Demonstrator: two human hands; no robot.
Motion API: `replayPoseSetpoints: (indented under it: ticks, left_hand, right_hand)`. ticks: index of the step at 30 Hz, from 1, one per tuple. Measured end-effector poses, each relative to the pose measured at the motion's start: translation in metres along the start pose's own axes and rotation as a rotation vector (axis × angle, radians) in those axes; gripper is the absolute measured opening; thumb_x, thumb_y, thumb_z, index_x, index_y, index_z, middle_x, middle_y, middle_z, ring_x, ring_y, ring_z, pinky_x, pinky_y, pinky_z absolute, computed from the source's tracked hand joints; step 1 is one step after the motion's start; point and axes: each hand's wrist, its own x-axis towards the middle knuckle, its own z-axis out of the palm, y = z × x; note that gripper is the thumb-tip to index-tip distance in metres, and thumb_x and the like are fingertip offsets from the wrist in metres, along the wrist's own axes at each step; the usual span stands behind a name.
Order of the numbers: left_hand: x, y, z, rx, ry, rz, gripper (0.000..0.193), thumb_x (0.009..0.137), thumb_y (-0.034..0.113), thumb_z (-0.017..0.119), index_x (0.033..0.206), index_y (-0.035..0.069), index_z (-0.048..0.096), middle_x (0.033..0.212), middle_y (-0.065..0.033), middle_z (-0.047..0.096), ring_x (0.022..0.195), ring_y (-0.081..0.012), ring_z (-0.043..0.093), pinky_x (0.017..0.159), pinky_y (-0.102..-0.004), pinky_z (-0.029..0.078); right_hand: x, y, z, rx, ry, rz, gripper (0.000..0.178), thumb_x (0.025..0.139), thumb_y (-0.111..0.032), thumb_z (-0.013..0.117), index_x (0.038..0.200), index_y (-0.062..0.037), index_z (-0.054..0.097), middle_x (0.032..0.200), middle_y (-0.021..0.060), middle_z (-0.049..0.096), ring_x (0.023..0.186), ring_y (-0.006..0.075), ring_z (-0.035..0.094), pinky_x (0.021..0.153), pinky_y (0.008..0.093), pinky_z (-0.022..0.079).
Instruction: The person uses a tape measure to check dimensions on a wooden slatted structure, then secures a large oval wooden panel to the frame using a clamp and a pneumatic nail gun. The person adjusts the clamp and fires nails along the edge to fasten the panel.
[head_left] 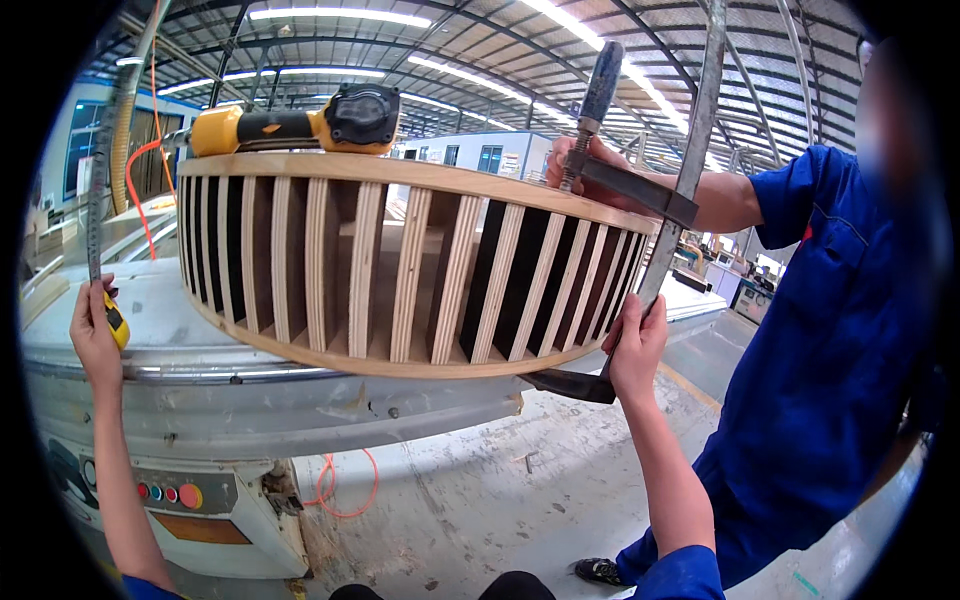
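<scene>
Holding a long grey steel bar clamp (pixel 663 262), your right hand (pixel 638 350) is curling round the bar's lower end; your left hand (pixel 95 335) is gripping a yellow-and-black tape measure (pixel 117 325), its blade (pixel 95 200) running upward. A round, pale plywood frame with upright slats (pixel 410 270) is sitting on the grey metal counter (pixel 280 405), overhanging the edge. It's looking heavy and stiff, with slat edges probably chipping easily; you're better off taking the rims two-handed. Clamp's likely weighing plenty; grip mid-bar.
</scene>
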Motion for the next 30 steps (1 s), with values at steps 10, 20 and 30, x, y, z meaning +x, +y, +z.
replayPoseSetpoints:
  ticks: [10, 20, 30]
  left_hand:
    - [0.009, -0.027, -0.026, -0.107, -0.177, -0.369, 0.032, 0.11, 0.034, 0.051, 0.107, 0.005, 0.066, 0.087, 0.0019, 0.053, 0.078, -0.0058, 0.048, 0.068, -0.0211, 0.039]
    - [0.012, -0.025, -0.036, 0.026, -0.122, -0.532, 0.035, 0.11, 0.036, 0.051, 0.111, 0.004, 0.066, 0.091, 0.0, 0.056, 0.079, -0.0061, 0.051, 0.069, -0.0216, 0.042]
    - [0.025, -0.02, -0.021, 0.351, -0.109, -0.672, 0.049, 0.109, 0.047, 0.048, 0.112, 0.004, 0.071, 0.097, -0.0046, 0.064, 0.083, -0.0115, 0.056, 0.078, -0.0267, 0.046]
  right_hand:
    - [-0.001, -0.01, 0.002, 0.061, 0.006, 0.101, 0.013, 0.109, -0.017, 0.05, 0.103, -0.0068, 0.046, 0.069, -0.0013, 0.049, 0.048, 0.0052, 0.045, 0.043, 0.0218, 0.037]
    - [-0.003, -0.01, -0.003, 0.008, 0.046, 0.182, 0.013, 0.108, -0.015, 0.052, 0.108, -0.0045, 0.045, 0.071, 0.0017, 0.053, 0.052, 0.0076, 0.051, 0.047, 0.0215, 0.04]
    - [-0.004, -0.01, -0.008, -0.01, -0.045, 0.224, 0.016, 0.11, -0.02, 0.049, 0.111, -0.0047, 0.043, 0.073, 0.0048, 0.055, 0.052, 0.0103, 0.053, 0.049, 0.0223, 0.042]
